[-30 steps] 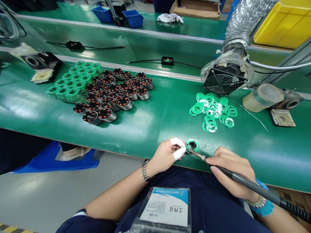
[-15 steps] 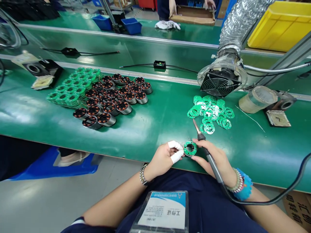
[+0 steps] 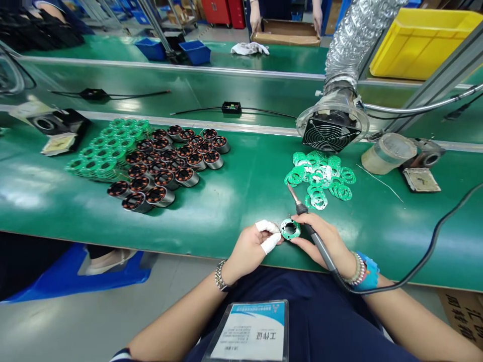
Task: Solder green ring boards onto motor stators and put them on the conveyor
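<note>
A motor stator with a green ring-shaped circuit board (image 3: 285,230) on its top is held low over the bench's front edge. My left hand (image 3: 245,246), with white finger cots on thumb and forefinger, pinches its left side. My right hand (image 3: 328,241) steadies its right side between thumb and fingertips. That same hand also carries a soldering iron (image 3: 322,247), whose bare tip points up and away toward loose ring boards (image 3: 319,176). Much of the stator's body is hidden by the board and my fingers.
Rows of wound stators (image 3: 164,178) and stacked green boards (image 3: 101,151) stand at left. A fume fan (image 3: 330,134) on a foil duct hangs behind the loose boards. A cloudy jar (image 3: 388,153), solder wire (image 3: 381,183) and iron stand (image 3: 422,173) sit right. Someone handles a carton (image 3: 290,37) opposite.
The stator has tilted slightly in my fingers, and its board now catches a white glare. My view has shifted a little. Across the bench, the other person's hands have moved on the carton.
</note>
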{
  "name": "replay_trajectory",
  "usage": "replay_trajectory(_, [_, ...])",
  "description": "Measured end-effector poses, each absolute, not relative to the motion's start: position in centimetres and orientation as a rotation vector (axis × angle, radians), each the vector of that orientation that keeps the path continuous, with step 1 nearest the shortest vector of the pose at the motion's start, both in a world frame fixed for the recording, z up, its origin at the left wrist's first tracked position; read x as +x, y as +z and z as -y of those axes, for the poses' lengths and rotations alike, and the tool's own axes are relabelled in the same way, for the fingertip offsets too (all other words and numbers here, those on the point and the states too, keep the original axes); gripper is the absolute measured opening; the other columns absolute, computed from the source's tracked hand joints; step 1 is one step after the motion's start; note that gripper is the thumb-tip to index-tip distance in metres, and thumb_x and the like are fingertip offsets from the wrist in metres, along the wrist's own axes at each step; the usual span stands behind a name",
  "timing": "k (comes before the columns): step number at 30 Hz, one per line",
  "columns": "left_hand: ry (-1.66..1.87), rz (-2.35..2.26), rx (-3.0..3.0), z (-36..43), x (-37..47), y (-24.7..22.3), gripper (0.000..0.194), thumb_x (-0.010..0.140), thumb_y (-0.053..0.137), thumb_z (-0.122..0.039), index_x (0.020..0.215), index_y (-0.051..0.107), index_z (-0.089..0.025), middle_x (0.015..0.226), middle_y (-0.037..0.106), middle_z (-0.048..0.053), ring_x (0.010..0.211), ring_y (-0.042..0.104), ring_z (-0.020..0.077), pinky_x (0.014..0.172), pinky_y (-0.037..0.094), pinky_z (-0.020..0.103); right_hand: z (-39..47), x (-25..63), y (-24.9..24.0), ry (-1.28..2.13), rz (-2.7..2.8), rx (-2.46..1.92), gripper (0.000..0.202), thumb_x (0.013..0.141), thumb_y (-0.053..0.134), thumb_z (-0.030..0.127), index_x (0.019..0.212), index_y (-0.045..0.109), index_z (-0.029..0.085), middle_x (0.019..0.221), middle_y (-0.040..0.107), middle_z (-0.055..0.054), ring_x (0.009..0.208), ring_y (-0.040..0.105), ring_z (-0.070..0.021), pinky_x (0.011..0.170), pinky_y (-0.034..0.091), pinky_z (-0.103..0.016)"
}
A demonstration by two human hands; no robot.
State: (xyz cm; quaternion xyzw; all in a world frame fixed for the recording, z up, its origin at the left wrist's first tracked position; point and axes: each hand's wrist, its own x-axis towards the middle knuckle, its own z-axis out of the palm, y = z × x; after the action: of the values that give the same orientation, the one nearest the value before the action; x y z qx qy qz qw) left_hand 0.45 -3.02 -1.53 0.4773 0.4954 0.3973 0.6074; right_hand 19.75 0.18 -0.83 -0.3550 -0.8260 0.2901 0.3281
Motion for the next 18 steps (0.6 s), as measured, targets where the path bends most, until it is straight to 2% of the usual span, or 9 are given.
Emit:
replay_trajectory(6, [0.837,-1.175,1.15,3.0,0.2,-1.3,0.017,0.076,0.062,-0.03,0.079,0.058,-0.014,0.074,0.064,0.003,0.071,0.061,0.0144,0.073,0.048,0.029,-0.3,19.8,-1.0,0.782,2.15,-0.92,0.031,0.081,0.06,0.025,0.109,0.049,0.02,0.102,0.062,-0.008,0.094,0.061,-0.0187,0.082,0.05,-0.033])
replay_trajectory(11, [0.707,-1.149,1.126,2.9,-0.3,-0.7,0.02,0.082,0.055,-0.033,0.078,0.057,-0.013,0.072,0.066,0.005,0.066,0.064,0.0145,0.069,0.052,0.029,-0.3,19.8,-1.1,0.791,2.142,-0.924,0.032,0.08,0.061,0.024,0.11,0.049,0.021,0.102,0.061,-0.008,0.093,0.061,-0.0184,0.081,0.05,-0.032])
replay_trajectory(14, [0.675,-1.274,1.488,3.2,-0.8,-0.7,0.02,0.082,0.055,-0.031,0.091,0.059,-0.014,0.08,0.066,0.007,0.069,0.064,0.0151,0.068,0.053,0.028,-0.3,19.8,-0.9,0.785,2.142,-0.918,0.031,0.08,0.061,0.023,0.109,0.049,0.021,0.101,0.061,-0.008,0.092,0.061,-0.0186,0.079,0.05,-0.031])
replay_trajectory(16, [0.673,-1.394,1.89,3.5,-1.2,-0.9,0.025,0.081,0.057,-0.029,0.103,0.058,-0.017,0.093,0.065,0.009,0.078,0.063,0.0174,0.072,0.053,0.03,-0.3,19.7,-0.8,0.791,2.14,-0.915,0.029,0.081,0.06,0.024,0.108,0.049,0.021,0.099,0.061,-0.007,0.09,0.061,-0.018,0.078,0.05,-0.031])
replay_trajectory(18, [0.644,-1.446,2.265,3.8,-1.4,-1.1,0.025,0.083,0.054,-0.026,0.106,0.058,-0.018,0.101,0.064,0.011,0.085,0.062,0.0201,0.075,0.052,0.032,-0.3,19.7,-0.6,0.803,2.136,-0.913,0.028,0.081,0.06,0.023,0.107,0.05,0.021,0.097,0.061,-0.006,0.087,0.061,-0.017,0.077,0.05,-0.03])
